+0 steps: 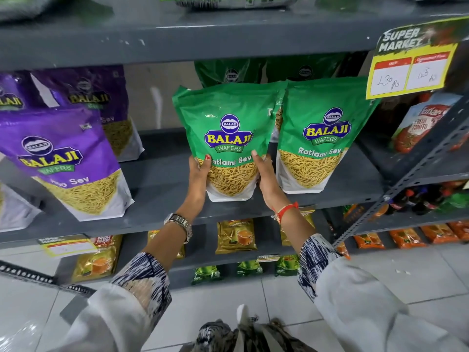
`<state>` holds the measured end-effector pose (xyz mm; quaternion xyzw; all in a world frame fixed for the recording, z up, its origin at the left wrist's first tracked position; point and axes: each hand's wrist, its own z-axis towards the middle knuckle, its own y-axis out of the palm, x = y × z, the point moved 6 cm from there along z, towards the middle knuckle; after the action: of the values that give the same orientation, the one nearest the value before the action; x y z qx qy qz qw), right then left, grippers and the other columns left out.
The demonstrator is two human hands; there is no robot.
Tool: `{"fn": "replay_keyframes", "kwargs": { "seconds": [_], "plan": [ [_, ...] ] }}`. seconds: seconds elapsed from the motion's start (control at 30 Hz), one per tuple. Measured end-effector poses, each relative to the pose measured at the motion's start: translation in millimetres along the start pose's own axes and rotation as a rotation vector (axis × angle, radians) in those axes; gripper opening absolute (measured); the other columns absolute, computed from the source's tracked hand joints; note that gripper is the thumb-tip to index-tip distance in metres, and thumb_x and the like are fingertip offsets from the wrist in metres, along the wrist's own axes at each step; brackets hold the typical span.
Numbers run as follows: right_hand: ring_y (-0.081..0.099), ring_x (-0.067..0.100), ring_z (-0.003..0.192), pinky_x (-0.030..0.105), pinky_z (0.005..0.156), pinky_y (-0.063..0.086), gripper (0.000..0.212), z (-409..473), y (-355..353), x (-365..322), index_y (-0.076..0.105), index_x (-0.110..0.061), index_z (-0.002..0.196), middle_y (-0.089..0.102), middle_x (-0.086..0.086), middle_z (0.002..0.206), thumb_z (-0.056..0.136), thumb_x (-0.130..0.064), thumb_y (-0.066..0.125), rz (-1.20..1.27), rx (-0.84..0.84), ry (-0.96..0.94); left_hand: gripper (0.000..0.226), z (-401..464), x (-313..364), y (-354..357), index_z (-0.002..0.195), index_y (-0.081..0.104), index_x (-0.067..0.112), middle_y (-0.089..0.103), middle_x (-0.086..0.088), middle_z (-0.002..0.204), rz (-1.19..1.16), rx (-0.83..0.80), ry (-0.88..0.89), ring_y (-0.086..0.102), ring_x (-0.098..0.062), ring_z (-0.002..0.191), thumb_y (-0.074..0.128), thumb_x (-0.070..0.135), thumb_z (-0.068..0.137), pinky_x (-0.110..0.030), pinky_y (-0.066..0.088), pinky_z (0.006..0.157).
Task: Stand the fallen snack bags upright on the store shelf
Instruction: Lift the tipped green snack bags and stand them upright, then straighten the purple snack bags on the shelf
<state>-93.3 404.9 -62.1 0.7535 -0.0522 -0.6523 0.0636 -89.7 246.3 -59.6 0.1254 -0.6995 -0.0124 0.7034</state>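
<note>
Hands grip the green bag (229, 138) at its lower sides: left hand (199, 179) and right hand (266, 179), fingers closed on it, base on the shelf (162, 184), just beside a second green bag (317, 133). Glossy, slippery, soft-sided pouch; released while leaning, it could topple or nudge its neighbour. Purple bags (63, 158) tilt left.

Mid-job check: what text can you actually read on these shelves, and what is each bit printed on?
"BALAJI WAFERS Ratlami Sev": held green bag, gripped by left hand and right hand
Same: second green bag
"BALAJI WAFERS ... Sev": purple bag, first word unclear
"SUPER MARKET": price sign; handwritten prices unclear
"FRESH TOMATO": red pouch
Lower-shelf packets: too small
</note>
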Motion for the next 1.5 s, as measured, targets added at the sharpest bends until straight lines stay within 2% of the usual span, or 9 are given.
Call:
{"fn": "replay_keyframes", "kwargs": {
  "seconds": [0.27,0.4,0.53,0.7,0.93,1.13,1.23,1.33,1.5],
  "plan": [
    [0.047,0.015,0.12,0.024,0.097,0.035,0.071,-1,-15,8,0.039,-0.014,0.133,0.051,0.006,0.129,0.075,-0.051,0.057,0.005,0.045,-0.101,0.039,-9,1,-1,0.132,0.031,0.006,0.055,0.009,0.103,0.024,0.12,0.023,0.062,0.014,0.074,0.039,0.02,0.096,-0.005,0.049,0.064],
    [0.053,0.005,0.106,0.009,0.083,0.043,0.048,-21,-23,14,0.042,-0.014,0.126,0.053,0.004,0.118,0.086,-0.035,0.059,0.008,0.136,-0.161,0.041,-17,-2,-16,0.133,0.035,0.01,0.05,-0.003,0.124,0.069,0.23,0.032,0.054,-0.002,0.102,0.041,0.027,0.096,-0.024,0.047,0.099],
    [0.052,0.011,0.101,0.017,0.086,0.045,0.053,-58,-17,34,0.043,-0.01,0.117,0.05,0.004,0.11,0.077,-0.035,0.065,0.106,0.253,-0.246,0.032,-34,-9,-42,0.123,0.044,0.022,0.047,-0.004,0.133,0.097,0.388,0.089,0.044,-0.021,0.127,0.041,0.034,0.094,-0.045,0.032,0.112],
    [0.054,0.001,0.086,0.012,0.075,0.045,0.035,-79,46,57,0.05,-0.011,0.105,0.054,-0.001,0.101,0.077,-0.028,0.063,0.052,0.052,-0.215,0.015,-73,1,-96,0.101,0.052,0.028,0.058,-0.005,0.106,0.046,0.575,0.22,0.056,-0.021,0.093,0.043,0.028,0.089,-0.03,0.044,0.081],
    [0.051,0.019,0.116,0.015,0.087,0.043,0.037,-82,180,70,0.05,-0.022,0.116,0.054,0.01,0.124,0.083,-0.033,0.061,-0.03,-0.199,-0.117,0.01,-120,26,-232,0.084,0.053,0.031,0.057,0.012,0.075,0.037,0.805,0.28,0.048,-0.013,0.067,0.043,0.029,0.085,-0.027,0.038,0.059],
    [0.036,0.018,0.135,0.028,0.106,0.033,0.061,-52,259,71,0.031,-0.017,0.14,0.033,0.009,0.149,0.088,-0.034,0.057,0.058,-0.14,-0.061,0.043,-79,48,-316,0.135,0.034,0.011,0.038,-0.019,0.144,0.06,0.625,0.102,0.043,-0.024,0.125,0.038,0.029,0.097,-0.044,0.037,0.102],
    [0.05,0.011,0.122,0.03,0.101,0.044,0.079,-45,281,67,0.031,-0.019,0.139,0.044,0.004,0.14,0.073,-0.051,0.062,0.119,-0.108,-0.049,0.051,-50,50,-328,0.14,0.031,0.025,0.033,-0.002,0.151,-0.004,0.478,-0.004,0.035,-0.021,0.137,0.041,0.043,0.093,-0.044,0.034,0.109],
    [0.056,-0.004,0.097,0.01,0.071,0.051,0.072,-47,294,66,0.031,-0.015,0.138,0.053,-0.001,0.121,0.075,-0.043,0.053,0.196,-0.121,-0.032,0.084,-14,21,-346,0.138,0.033,0.036,0.038,0.003,0.149,0.008,0.296,-0.115,0.038,-0.02,0.135,0.051,0.077,0.067,-0.053,0.033,0.11],
    [0.057,0.0,0.094,0.005,0.059,0.049,0.066,-47,304,64,0.033,-0.01,0.136,0.055,0.004,0.119,0.08,-0.04,0.053,0.174,-0.097,-0.045,0.091,-11,41,-331,0.139,0.035,0.022,0.046,-0.005,0.143,-0.01,0.222,-0.09,0.044,-0.022,0.13,0.05,0.07,0.064,-0.048,0.034,0.111]
  ]
}}
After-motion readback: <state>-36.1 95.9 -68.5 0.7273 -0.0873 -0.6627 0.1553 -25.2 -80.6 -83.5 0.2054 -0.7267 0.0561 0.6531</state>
